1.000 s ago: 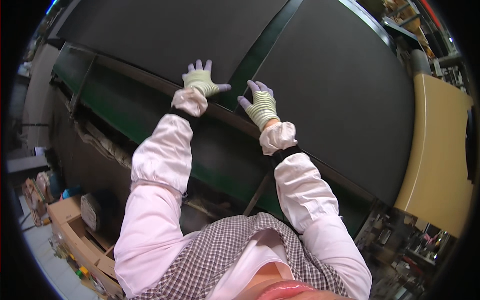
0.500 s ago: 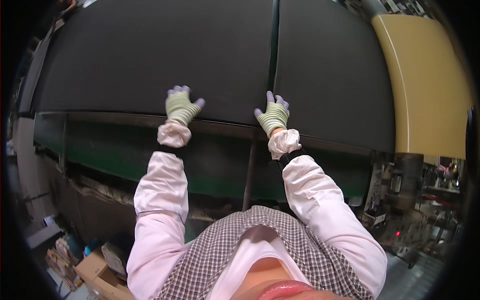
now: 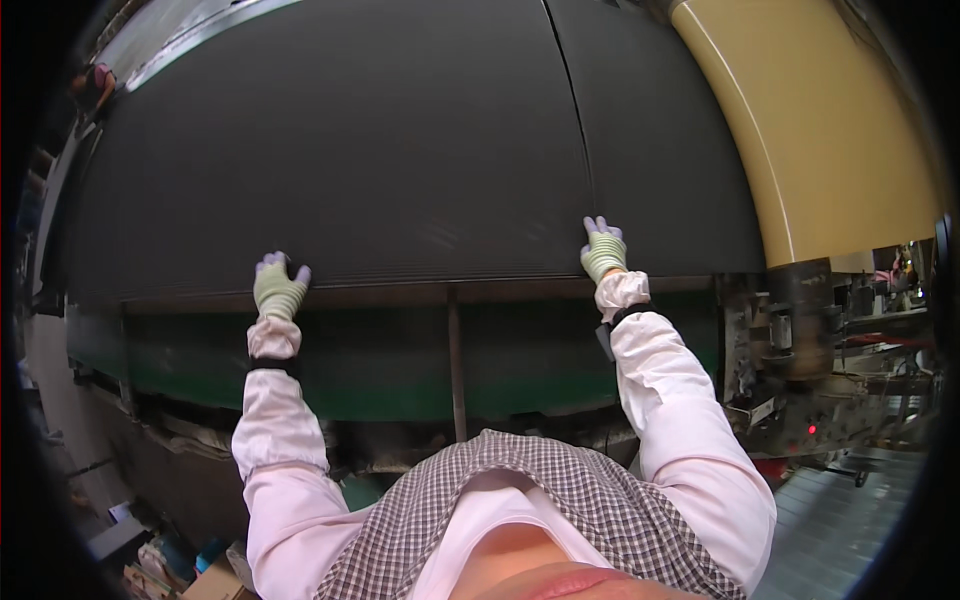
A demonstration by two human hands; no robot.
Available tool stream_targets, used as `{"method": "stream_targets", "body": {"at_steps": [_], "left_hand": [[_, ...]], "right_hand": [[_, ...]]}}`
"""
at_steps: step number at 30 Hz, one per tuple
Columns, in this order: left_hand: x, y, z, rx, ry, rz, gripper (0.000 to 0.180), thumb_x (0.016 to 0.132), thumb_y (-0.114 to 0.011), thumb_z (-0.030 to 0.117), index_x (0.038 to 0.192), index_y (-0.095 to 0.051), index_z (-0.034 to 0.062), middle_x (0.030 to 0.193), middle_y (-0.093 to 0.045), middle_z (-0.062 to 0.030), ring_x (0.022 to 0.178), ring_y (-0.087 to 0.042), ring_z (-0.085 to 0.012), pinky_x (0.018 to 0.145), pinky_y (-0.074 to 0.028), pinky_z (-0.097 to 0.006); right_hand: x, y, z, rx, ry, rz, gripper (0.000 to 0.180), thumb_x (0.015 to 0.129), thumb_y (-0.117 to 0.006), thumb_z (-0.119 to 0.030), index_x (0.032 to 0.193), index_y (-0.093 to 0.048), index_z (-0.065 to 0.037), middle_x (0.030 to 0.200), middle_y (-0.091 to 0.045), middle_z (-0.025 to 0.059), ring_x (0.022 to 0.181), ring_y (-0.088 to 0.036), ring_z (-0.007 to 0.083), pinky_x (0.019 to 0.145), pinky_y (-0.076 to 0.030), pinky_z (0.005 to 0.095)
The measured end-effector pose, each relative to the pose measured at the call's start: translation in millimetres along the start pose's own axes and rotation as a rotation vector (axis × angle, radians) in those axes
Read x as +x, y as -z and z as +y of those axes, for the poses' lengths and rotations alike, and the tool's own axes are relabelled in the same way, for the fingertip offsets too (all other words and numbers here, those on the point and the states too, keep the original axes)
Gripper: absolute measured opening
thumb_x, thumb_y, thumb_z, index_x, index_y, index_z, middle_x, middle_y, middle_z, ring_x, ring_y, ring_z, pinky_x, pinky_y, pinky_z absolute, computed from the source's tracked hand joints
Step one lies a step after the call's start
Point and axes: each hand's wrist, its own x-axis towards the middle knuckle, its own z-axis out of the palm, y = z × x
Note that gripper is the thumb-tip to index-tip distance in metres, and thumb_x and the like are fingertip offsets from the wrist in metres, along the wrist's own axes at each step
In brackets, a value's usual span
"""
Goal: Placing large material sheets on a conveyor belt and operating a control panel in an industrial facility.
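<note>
A wide black sheet [image 3: 350, 150] lies in front of me. A narrower black sheet [image 3: 670, 140] adjoins it on the right, along a thin dark seam. My left hand [image 3: 280, 287], in a pale green striped glove with lilac fingertips, rests at the wide sheet's near edge. Its fingers are stretched out and the thumb stands apart. My right hand [image 3: 604, 250], gloved alike, lies at the near end of the seam with its fingers extended flat. Faint ripples show in the wide sheet between my hands.
Below the sheets' near edge runs a dark green surface [image 3: 380, 360] with an upright metal bar [image 3: 457, 360]. A large tan roll [image 3: 800, 120] is at the right, above machinery with a red light [image 3: 812, 429]. Another person [image 3: 95, 88] is at the far left. A cardboard box [image 3: 215, 580] sits lower left.
My hands have moved farther apart, the left one leftward and nearer me, the right one rightward. The green gap between the black sheets has narrowed to a thin seam. My view has shifted.
</note>
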Motion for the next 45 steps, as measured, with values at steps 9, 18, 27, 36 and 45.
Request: {"method": "stream_targets", "body": {"at_steps": [9,18,27,36,45], "left_hand": [[7.0,-2.2,-16.6,-0.033,0.172,0.075,0.052,0.073,-0.076,0.038,0.111,-0.058,0.0076,0.114,-0.057,-0.0149,0.111,-0.051,-0.036,0.096,-0.044,-0.045],[-34.8,-2.8,123.3,-0.014,0.019,-0.012,0.059,0.072,-0.075,0.041,0.114,-0.056,0.0055,0.116,-0.055,-0.016,0.111,-0.05,-0.037,0.096,-0.043,-0.046],[-58.2,-8.4,254.5,-0.006,-0.085,-0.102,0.06,0.077,-0.069,0.049,0.115,-0.057,0.0043,0.117,-0.056,-0.0163,0.11,-0.052,-0.0359,0.095,-0.045,-0.046],[-68.6,-22.1,368.3,0.039,-0.204,-0.24,0.069,0.081,-0.06,0.055,0.125,-0.054,0.0021,0.128,-0.053,-0.0177,0.12,-0.049,-0.0362,0.101,-0.042,-0.044],[-80.2,-41.4,461.1,-0.153,-0.468,-0.217,0.054,0.084,-0.059,0.05,0.112,-0.063,0.0048,0.116,-0.059,-0.0163,0.111,-0.053,-0.0358,0.094,-0.045,-0.046]], "right_hand": [[14.8,12.2,105.0,-0.014,-0.192,-0.084,0.065,0.077,-0.068,-0.036,0.135,-0.051,-0.011,0.145,-0.042,0.0184,0.127,-0.042,0.0341,0.107,-0.037,0.0432],[15.8,11.3,236.2,0.025,-0.37,-0.077,0.074,0.082,-0.066,-0.052,0.141,-0.044,-0.013,0.152,-0.033,0.0135,0.137,-0.031,0.0315,0.112,-0.029,0.0436],[25.6,6.8,369.6,-0.167,-0.514,-0.168,0.068,0.093,-0.044,-0.053,0.148,-0.031,-0.015,0.156,-0.026,0.0107,0.142,-0.025,0.0299,0.113,-0.026,0.047],[-4.1,38.3,372.7,-0.263,-0.424,-0.065,0.045,0.087,-0.056,-0.042,0.117,-0.06,-0.009,0.128,-0.055,0.0138,0.117,-0.053,0.0319,0.096,-0.044,0.0465],[-63.0,73.2,235.7,0.111,0.039,0.398,0.019,0.075,-0.066,-0.024,0.088,-0.062,-0.01,0.097,-0.063,0.0121,0.093,-0.061,0.0323,0.081,-0.049,0.0443]]}}
